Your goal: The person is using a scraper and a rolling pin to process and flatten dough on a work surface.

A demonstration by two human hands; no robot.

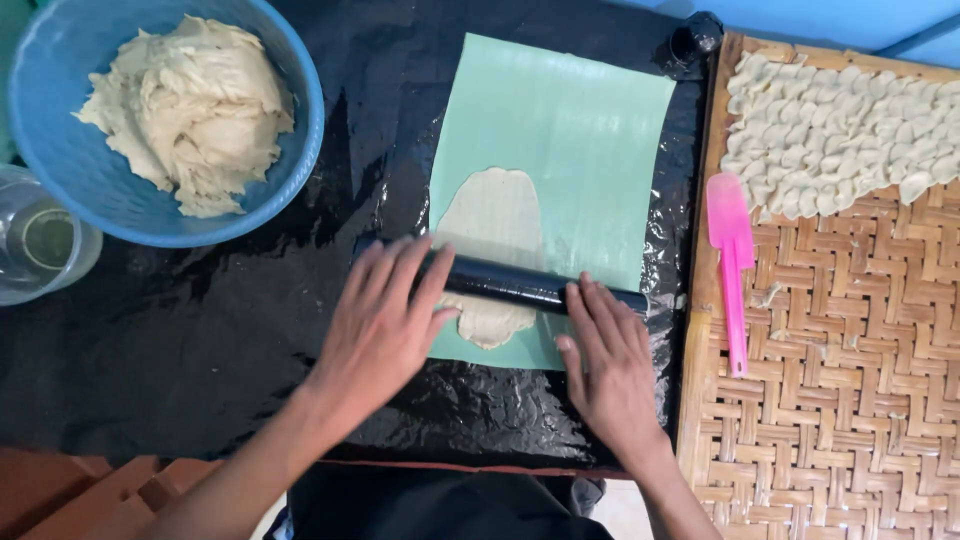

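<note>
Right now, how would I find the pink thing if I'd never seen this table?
Look at the big woven bamboo tray on the right side. Near its left edge, just below the pile of small dough pieces, lies the pink spatula, its blade pointing away from the person. It is the only bright pink thing here, and it is flat plastic.

This looks like a home food-making spot, a small kitchen workplace set up by hand. The surface (200, 350) is covered with crinkled black plastic sheeting. On it stand a round blue plastic bowl (290, 170) heaped with pale dough and a pale green rectangular sheet (580, 130) with flattened dough under a black cylindrical rolling pin (510, 283). Beside them lies a woven bamboo tray (850, 400) carrying many small cut dough pieces (840, 130) and a pink plastic scraper (732, 260).
</note>
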